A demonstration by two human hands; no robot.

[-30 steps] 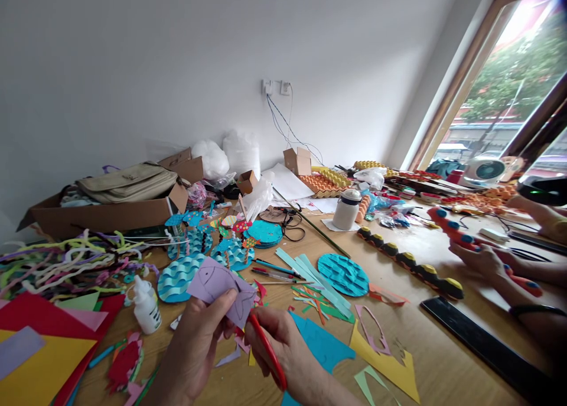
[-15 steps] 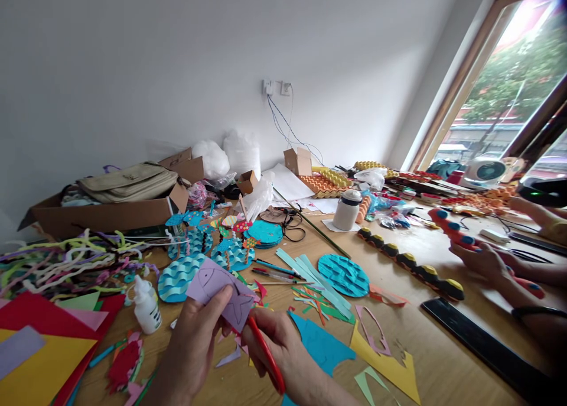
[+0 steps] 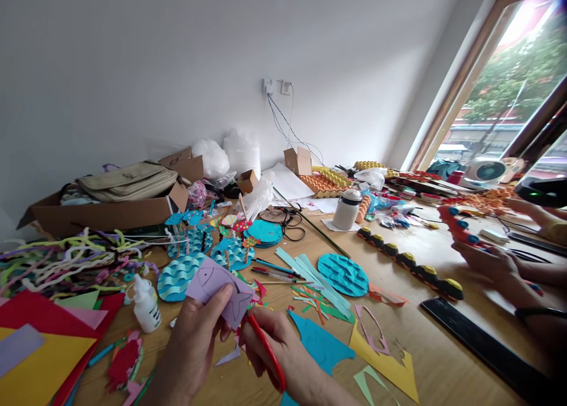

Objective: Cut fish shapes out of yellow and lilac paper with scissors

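Note:
My left hand (image 3: 199, 323) pinches a purple paper (image 3: 217, 285) with a fish outline drawn on it, thumb on top. Red-handled scissors (image 3: 269, 356) are in my right hand (image 3: 281, 341), its fingers wrapped round the handles. The scissors meet the paper's lower right edge; their blades are mostly hidden. Paper scraps lie under and around both hands, among them a blue sheet (image 3: 321, 341) and a cut yellow piece (image 3: 385, 361) to the right. A white glue bottle (image 3: 147, 305) stands left of my left hand.
Coloured sheets (image 3: 48, 359) and pipe cleaners (image 3: 84, 264) cover the left. Blue wavy discs (image 3: 342, 274), pens (image 3: 277, 271) and a white jar (image 3: 346, 210) stand or lie beyond my hands. At right, another person's hands (image 3: 491, 264) hold a painted orange-and-blue strip (image 3: 463, 229).
My hands and the purple paper have barely moved; the scissors have shifted very slightly. The other person's painted strip has tilted more upright and moved a little to the right.

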